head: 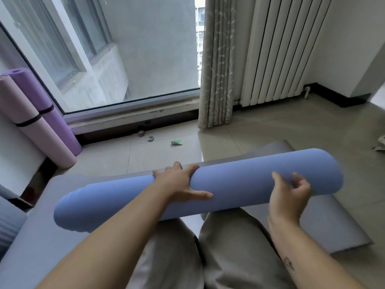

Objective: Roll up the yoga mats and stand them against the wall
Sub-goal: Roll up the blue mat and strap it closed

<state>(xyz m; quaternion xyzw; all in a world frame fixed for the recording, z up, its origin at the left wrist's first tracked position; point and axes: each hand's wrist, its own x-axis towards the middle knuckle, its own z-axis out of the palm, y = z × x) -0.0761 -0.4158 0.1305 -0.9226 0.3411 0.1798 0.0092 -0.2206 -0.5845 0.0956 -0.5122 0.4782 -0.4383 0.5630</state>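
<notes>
Open floor [162,157] ahead, upright mats [41,130] crowding left

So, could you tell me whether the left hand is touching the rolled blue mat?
Touching. The head view shows the left hand lying across the blue mat, fingers hooked over its top and thumb flat on its front.
</notes>
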